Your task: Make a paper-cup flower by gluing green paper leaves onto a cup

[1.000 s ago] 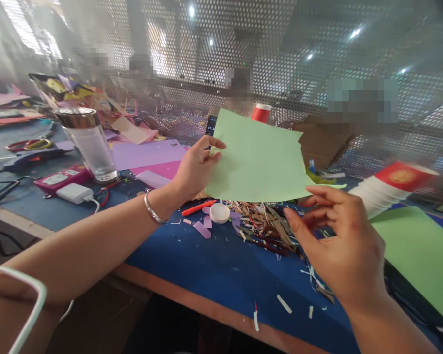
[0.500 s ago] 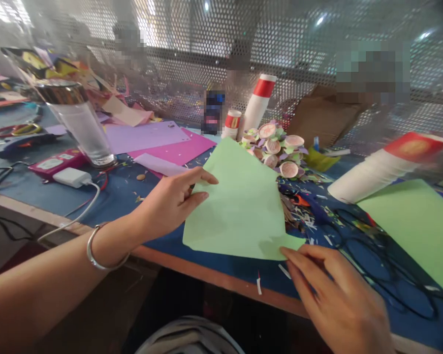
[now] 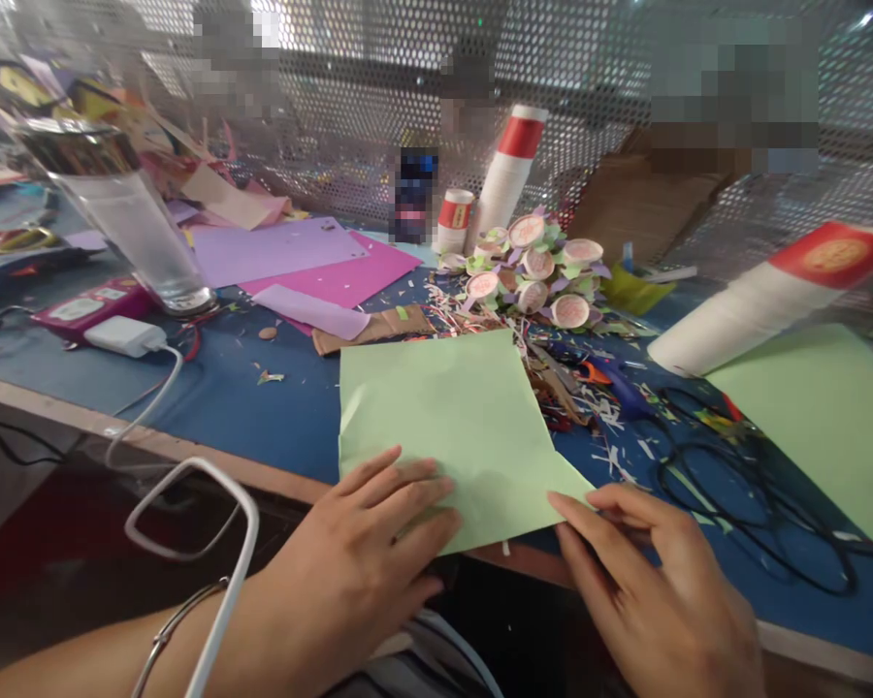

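One thin, pale-green paper sheet, one corner pointed, lay at the blue-topped table's front edge. Left hand: fingers loosely spread upon it. Right hand: thumb and fingertips pinching the pointed corner. Step, apparently: positioning the sheet; next move seemingly called for steady left-hand pressure. Beyond: clustered pink-faced paper rounds; slanted red-and-white paper-cup stack.

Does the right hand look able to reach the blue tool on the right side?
Probably yes: the blue tool lies just beyond the right hand with nothing seen on top, though that hand is occupied with a green sheet.
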`<state>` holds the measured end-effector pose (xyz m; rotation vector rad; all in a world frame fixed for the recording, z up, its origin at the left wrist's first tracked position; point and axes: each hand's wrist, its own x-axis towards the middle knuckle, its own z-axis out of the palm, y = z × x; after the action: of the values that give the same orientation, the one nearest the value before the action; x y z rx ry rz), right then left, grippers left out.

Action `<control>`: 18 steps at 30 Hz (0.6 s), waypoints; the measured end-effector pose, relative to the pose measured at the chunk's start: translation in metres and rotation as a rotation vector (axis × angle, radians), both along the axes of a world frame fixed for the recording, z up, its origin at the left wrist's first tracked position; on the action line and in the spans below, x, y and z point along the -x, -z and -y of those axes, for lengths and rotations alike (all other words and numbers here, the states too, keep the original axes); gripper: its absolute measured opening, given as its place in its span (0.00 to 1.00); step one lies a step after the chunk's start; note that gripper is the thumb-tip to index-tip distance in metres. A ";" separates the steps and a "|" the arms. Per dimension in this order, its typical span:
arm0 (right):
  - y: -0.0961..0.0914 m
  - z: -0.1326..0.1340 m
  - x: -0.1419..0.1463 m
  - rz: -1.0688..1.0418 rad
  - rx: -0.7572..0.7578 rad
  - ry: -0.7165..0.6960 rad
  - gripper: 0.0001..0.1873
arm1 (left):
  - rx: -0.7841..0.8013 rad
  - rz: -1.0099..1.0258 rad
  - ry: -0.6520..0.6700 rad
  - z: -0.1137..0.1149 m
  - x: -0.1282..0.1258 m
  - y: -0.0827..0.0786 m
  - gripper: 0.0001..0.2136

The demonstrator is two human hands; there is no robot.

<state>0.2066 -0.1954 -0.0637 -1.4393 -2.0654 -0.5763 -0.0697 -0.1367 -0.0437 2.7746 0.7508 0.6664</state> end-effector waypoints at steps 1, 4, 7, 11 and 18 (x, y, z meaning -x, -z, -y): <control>-0.001 0.000 -0.002 -0.006 0.009 0.003 0.10 | -0.007 0.004 0.010 -0.001 0.002 0.003 0.13; -0.004 0.000 -0.007 -0.037 0.035 -0.013 0.10 | -0.034 0.011 0.083 -0.011 0.010 0.005 0.14; -0.009 0.002 -0.011 -0.045 0.076 -0.081 0.10 | -0.086 0.016 0.120 -0.024 0.017 0.005 0.14; -0.013 0.004 -0.013 -0.013 0.126 -0.164 0.08 | -0.155 0.057 0.028 -0.034 0.023 0.009 0.14; -0.011 0.004 -0.011 -0.053 0.169 -0.157 0.08 | -0.106 0.044 0.019 -0.029 0.022 0.004 0.15</control>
<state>0.2181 -0.1994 -0.0529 -1.3521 -2.2042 -0.3037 -0.0919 -0.1078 -0.0473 2.8475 0.6989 0.7823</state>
